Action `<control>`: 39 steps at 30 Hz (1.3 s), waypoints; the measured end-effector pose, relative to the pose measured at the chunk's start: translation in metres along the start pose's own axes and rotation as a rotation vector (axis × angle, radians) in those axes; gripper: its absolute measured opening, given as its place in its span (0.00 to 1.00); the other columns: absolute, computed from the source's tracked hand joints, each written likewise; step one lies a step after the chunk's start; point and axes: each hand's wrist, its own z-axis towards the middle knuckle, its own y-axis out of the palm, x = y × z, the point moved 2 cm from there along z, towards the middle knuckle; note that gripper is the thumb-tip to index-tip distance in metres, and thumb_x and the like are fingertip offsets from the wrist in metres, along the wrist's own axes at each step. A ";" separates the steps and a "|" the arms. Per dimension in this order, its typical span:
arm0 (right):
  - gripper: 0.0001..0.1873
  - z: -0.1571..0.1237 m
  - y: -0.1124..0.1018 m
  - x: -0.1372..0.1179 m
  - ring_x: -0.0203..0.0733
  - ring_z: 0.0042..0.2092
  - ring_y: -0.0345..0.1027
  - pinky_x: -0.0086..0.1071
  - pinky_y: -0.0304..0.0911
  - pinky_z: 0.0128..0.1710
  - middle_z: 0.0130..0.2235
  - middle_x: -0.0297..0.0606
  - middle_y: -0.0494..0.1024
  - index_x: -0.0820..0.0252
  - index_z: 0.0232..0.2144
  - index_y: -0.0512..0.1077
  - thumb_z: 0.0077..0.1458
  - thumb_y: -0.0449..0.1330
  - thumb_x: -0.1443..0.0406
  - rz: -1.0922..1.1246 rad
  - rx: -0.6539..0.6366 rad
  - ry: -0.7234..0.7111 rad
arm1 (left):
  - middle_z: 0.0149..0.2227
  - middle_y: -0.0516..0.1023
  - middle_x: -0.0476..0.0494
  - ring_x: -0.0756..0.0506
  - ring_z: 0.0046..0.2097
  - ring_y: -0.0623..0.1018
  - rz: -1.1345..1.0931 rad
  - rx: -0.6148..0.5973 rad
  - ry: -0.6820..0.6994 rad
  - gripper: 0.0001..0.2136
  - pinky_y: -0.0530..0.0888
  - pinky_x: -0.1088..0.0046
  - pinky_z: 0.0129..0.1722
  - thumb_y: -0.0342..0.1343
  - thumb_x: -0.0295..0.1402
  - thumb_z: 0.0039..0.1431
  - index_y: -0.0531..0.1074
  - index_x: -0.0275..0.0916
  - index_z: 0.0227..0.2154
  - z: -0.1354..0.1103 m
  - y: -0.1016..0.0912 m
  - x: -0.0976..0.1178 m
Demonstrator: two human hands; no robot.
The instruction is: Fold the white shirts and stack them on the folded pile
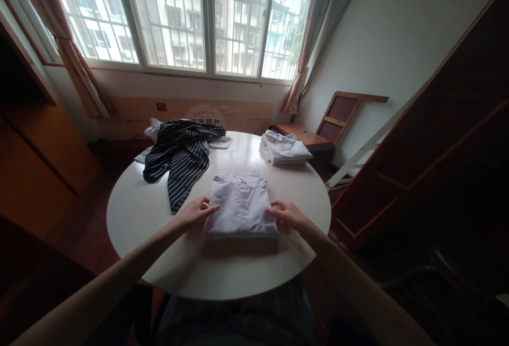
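A white button-front shirt [241,205], folded into a neat rectangle with its collar away from me, lies on the round white table [159,250]. My left hand [198,211] grips its left edge, thumb on top and fingers curled at the side. On the opposite edge, my right hand [287,213] holds the shirt in the same way. The fingertips under the cloth are hidden. Beyond my left hand, a black garment with white stripes [185,150] sprawls in a loose heap over some white cloth [220,143].
A stack of folded white shirts [285,148] sits at the table's far right. Behind it stand a low wooden table [302,133] and a wooden frame [338,115] against the wall. A dark red wooden panel [397,176] slants along the right. Barred windows [175,17] line the back.
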 end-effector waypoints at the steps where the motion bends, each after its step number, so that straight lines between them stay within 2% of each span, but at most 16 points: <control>1: 0.11 0.009 -0.002 -0.001 0.32 0.20 0.60 0.26 0.55 0.19 0.19 0.30 0.68 0.62 0.30 0.67 0.47 0.58 0.59 0.056 -0.005 0.009 | 0.23 0.68 0.49 0.48 0.26 0.68 -0.002 0.018 0.009 0.21 0.61 0.75 0.24 0.53 0.52 0.44 0.68 0.36 0.26 0.010 -0.001 0.000; 4: 0.14 0.036 -0.005 -0.005 0.30 0.19 0.56 0.25 0.52 0.19 0.17 0.28 0.63 0.61 0.22 0.65 0.49 0.57 0.56 0.098 0.022 -0.042 | 0.20 0.63 0.52 0.51 0.23 0.63 -0.035 0.075 0.044 0.22 0.56 0.76 0.22 0.52 0.54 0.44 0.65 0.36 0.20 0.036 0.000 0.003; 6: 0.15 0.053 -0.005 -0.009 0.31 0.20 0.57 0.26 0.54 0.20 0.18 0.29 0.64 0.61 0.20 0.64 0.49 0.56 0.56 0.046 0.079 -0.081 | 0.19 0.60 0.52 0.52 0.23 0.60 -0.100 0.108 0.062 0.21 0.55 0.76 0.21 0.51 0.53 0.45 0.64 0.36 0.19 0.050 0.003 0.007; 10: 0.10 0.078 -0.003 -0.015 0.38 0.32 0.66 0.30 0.60 0.34 0.29 0.36 0.73 0.62 0.26 0.68 0.48 0.57 0.60 -0.090 0.281 -0.213 | 0.22 0.63 0.52 0.52 0.25 0.62 -0.212 0.176 0.163 0.18 0.59 0.76 0.24 0.50 0.49 0.48 0.64 0.36 0.22 0.071 0.004 0.018; 14: 0.06 0.092 0.001 -0.017 0.42 0.41 0.65 0.31 0.59 0.42 0.39 0.42 0.74 0.62 0.29 0.67 0.46 0.58 0.64 -0.285 0.439 -0.282 | 0.25 0.66 0.50 0.51 0.27 0.64 -0.227 0.195 0.170 0.18 0.62 0.75 0.26 0.51 0.48 0.46 0.65 0.36 0.24 0.090 0.000 0.018; 18: 0.06 0.098 0.002 -0.016 0.42 0.37 0.66 0.31 0.59 0.38 0.36 0.42 0.74 0.61 0.29 0.66 0.49 0.56 0.63 -0.392 0.416 -0.245 | 0.24 0.66 0.51 0.50 0.27 0.65 -0.204 0.252 0.126 0.14 0.61 0.75 0.26 0.54 0.44 0.45 0.63 0.37 0.24 0.103 0.000 0.013; 22: 0.07 0.100 0.002 -0.015 0.42 0.36 0.66 0.31 0.59 0.37 0.35 0.42 0.74 0.61 0.29 0.66 0.51 0.54 0.62 -0.321 0.433 -0.265 | 0.23 0.66 0.51 0.51 0.27 0.65 -0.148 0.341 0.092 0.10 0.61 0.75 0.26 0.55 0.38 0.45 0.63 0.37 0.22 0.108 0.001 0.010; 26: 0.10 0.102 0.001 -0.013 0.41 0.38 0.66 0.32 0.59 0.40 0.38 0.40 0.75 0.61 0.32 0.68 0.49 0.55 0.61 -0.159 0.404 -0.357 | 0.21 0.63 0.53 0.53 0.24 0.63 -0.272 0.268 0.125 0.08 0.60 0.76 0.24 0.52 0.35 0.45 0.61 0.37 0.20 0.107 -0.001 0.010; 28: 0.12 0.102 0.000 -0.010 0.42 0.39 0.66 0.32 0.60 0.40 0.38 0.39 0.75 0.62 0.34 0.69 0.47 0.56 0.60 -0.074 0.326 -0.400 | 0.21 0.62 0.54 0.53 0.23 0.63 -0.342 0.220 0.132 0.08 0.60 0.77 0.24 0.52 0.35 0.45 0.61 0.37 0.21 0.102 -0.003 0.010; 30: 0.16 0.099 -0.001 -0.009 0.42 0.38 0.67 0.32 0.61 0.38 0.37 0.39 0.76 0.63 0.35 0.70 0.44 0.58 0.59 0.027 0.192 -0.419 | 0.22 0.63 0.54 0.53 0.25 0.65 -0.363 0.221 0.128 0.09 0.62 0.77 0.25 0.55 0.36 0.44 0.63 0.36 0.23 0.093 -0.007 0.008; 32: 0.18 0.096 0.000 -0.009 0.42 0.36 0.67 0.32 0.62 0.36 0.36 0.39 0.76 0.64 0.36 0.71 0.43 0.59 0.58 0.120 0.048 -0.421 | 0.26 0.68 0.51 0.51 0.28 0.69 -0.367 0.236 0.124 0.13 0.66 0.76 0.28 0.58 0.38 0.43 0.66 0.35 0.30 0.082 -0.010 0.006; 34: 0.18 0.093 0.002 -0.011 0.42 0.34 0.67 0.31 0.61 0.34 0.34 0.39 0.76 0.65 0.34 0.71 0.44 0.58 0.57 0.140 -0.002 -0.404 | 0.33 0.72 0.46 0.48 0.33 0.72 -0.367 0.234 0.121 0.22 0.69 0.73 0.33 0.60 0.39 0.41 0.66 0.35 0.39 0.074 -0.010 0.004; 36: 0.17 0.093 0.005 -0.013 0.42 0.33 0.67 0.31 0.60 0.32 0.32 0.38 0.76 0.65 0.30 0.71 0.44 0.57 0.55 0.089 0.065 -0.384 | 0.37 0.73 0.43 0.46 0.37 0.74 -0.342 0.245 0.121 0.27 0.70 0.70 0.37 0.62 0.39 0.41 0.64 0.35 0.45 0.070 -0.008 0.002; 39: 0.15 0.092 0.011 -0.015 0.42 0.34 0.66 0.32 0.60 0.34 0.32 0.37 0.75 0.62 0.29 0.69 0.44 0.57 0.56 0.008 0.226 -0.400 | 0.38 0.74 0.41 0.44 0.39 0.75 -0.266 0.331 0.138 0.25 0.70 0.67 0.40 0.61 0.37 0.43 0.65 0.34 0.45 0.070 -0.003 0.002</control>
